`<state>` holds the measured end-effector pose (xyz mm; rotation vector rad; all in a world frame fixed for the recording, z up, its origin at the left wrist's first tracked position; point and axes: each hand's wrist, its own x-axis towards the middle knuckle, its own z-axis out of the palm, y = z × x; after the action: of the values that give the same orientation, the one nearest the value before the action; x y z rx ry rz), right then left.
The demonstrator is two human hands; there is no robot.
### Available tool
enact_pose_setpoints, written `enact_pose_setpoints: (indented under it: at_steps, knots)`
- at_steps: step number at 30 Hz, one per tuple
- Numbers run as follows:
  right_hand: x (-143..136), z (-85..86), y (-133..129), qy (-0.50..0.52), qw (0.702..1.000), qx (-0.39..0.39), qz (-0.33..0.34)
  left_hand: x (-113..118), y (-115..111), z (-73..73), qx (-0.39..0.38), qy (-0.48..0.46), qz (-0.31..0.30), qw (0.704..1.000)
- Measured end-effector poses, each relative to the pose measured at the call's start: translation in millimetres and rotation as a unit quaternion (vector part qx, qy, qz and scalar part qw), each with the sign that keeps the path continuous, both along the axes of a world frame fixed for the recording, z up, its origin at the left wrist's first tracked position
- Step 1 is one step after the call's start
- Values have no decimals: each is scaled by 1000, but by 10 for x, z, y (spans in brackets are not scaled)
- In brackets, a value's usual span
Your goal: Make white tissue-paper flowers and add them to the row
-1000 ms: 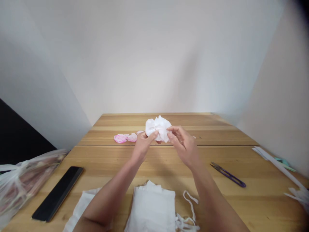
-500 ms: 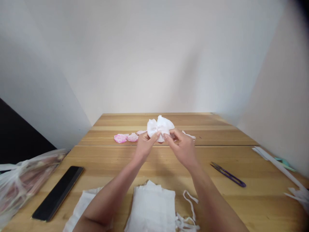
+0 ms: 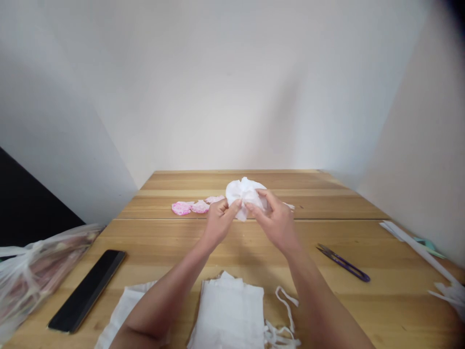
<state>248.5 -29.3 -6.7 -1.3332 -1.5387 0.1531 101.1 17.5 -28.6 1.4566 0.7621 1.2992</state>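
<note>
Both hands hold a crumpled white tissue flower [image 3: 244, 191] above the far middle of the wooden table [image 3: 363, 203]. My left hand [image 3: 219, 219] pinches its left underside between thumb and fingers. My right hand [image 3: 274, 219] grips its right side, fingers curled over the paper. Just left of the flower, pink-and-white tissue flowers [image 3: 191, 207] lie on the table. A stack of folded white tissue [image 3: 228, 312] lies between my forearms at the near edge.
Purple thread snips [image 3: 343, 262] lie to the right. A black phone [image 3: 87, 290] and a clear plastic bag [image 3: 27, 276] are at the left. Loose white strips [image 3: 286, 320] sit by the stack; white paper strips [image 3: 417, 247] and a green item lie along the right wall.
My right hand has closed further over the white flower, which is now squeezed into a rounder bundle and sits slightly lower and to the right. The arms stayed in place.
</note>
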Motion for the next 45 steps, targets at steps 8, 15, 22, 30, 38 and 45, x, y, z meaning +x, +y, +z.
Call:
enact_pose_setpoints:
  at_steps: [8,15,22,30,38,45]
  knots:
    - [6,-6,-8,54,997,38,-32,-26,22,-31,32,24,12,999]
    - [10,-22,-4,6,997,68,-24,-52,58,43,25,-41,28,998]
    - [39,-58,25,-61,995,65,32,2,76,77,-46,-79,1,996]
    - [13,1,-26,-84,994,9,73,10,49,10,12,-32,44,998]
    - [-32,-31,-15,-93,991,94,27,31,-26,-9,71,29,58,995]
    - [-35,0,-39,-56,994,92,32,20,32,-16,-6,-51,0,999]
